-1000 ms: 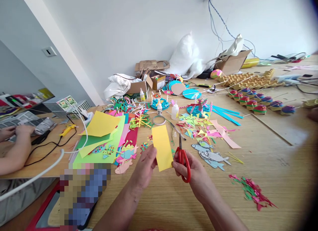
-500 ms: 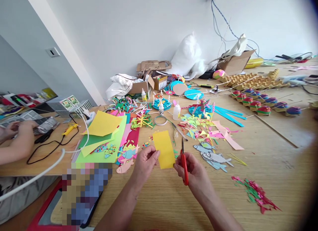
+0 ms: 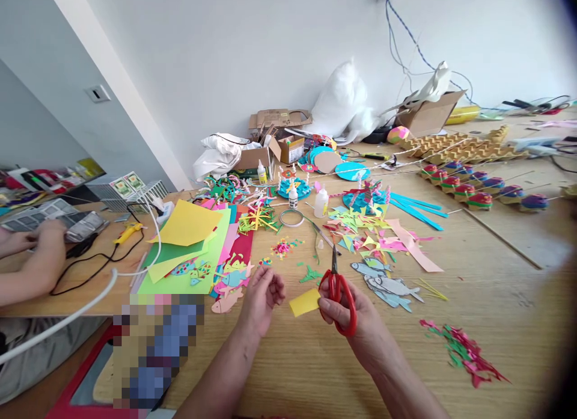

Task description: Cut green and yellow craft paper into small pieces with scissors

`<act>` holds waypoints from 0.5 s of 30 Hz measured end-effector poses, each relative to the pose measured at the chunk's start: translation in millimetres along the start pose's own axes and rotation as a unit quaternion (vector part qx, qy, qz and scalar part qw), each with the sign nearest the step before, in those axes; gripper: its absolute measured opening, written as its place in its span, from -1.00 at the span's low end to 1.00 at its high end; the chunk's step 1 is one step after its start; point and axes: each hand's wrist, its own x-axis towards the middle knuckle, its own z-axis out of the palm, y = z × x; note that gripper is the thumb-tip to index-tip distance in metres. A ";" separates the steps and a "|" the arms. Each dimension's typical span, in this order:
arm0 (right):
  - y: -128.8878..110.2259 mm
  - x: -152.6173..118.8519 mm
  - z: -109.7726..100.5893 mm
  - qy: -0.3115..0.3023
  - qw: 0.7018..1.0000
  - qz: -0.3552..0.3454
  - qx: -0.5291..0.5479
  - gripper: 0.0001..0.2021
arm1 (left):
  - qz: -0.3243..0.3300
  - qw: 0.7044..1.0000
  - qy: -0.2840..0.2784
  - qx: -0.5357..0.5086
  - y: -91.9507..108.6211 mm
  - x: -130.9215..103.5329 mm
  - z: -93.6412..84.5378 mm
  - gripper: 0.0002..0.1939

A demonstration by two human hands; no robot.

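My right hand [image 3: 356, 314] grips red-handled scissors [image 3: 334, 284], their blades pointing away from me. Between its thumb and fingers is also a piece of yellow paper [image 3: 303, 302], which shows as a small rectangle; whether it is folded or tilted I cannot tell. To the left of the paper and apart from it, my left hand [image 3: 265, 296] hovers with loosely curled fingers and nothing visible in them. Beyond the hands lie green paper scraps [image 3: 310, 275] and small confetti dots [image 3: 283, 246]. Paper fish cutouts [image 3: 383, 282] rest right of the scissors.
Coloured paper sheets [image 3: 184, 223] are stacked on the left, with more fish cutouts on them. Glue bottles [image 3: 321, 204] and a tape ring [image 3: 292, 218] stand farther back. Red and green scraps [image 3: 469, 351] lie at right. Another person's arm [image 3: 40, 266] is at far left.
My left hand has let go of the yellow paper and drawn slightly away. The paper now hangs from my right hand alone and looks much shorter. The scissors have turned, showing both handle loops.
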 end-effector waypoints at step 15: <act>-4.0 -7.3 4.1 -0.024 1.000 -0.010 0.002 -0.78 | -0.017 0.991 -0.130 0.029 4.2 -29.6 16.6 -0.61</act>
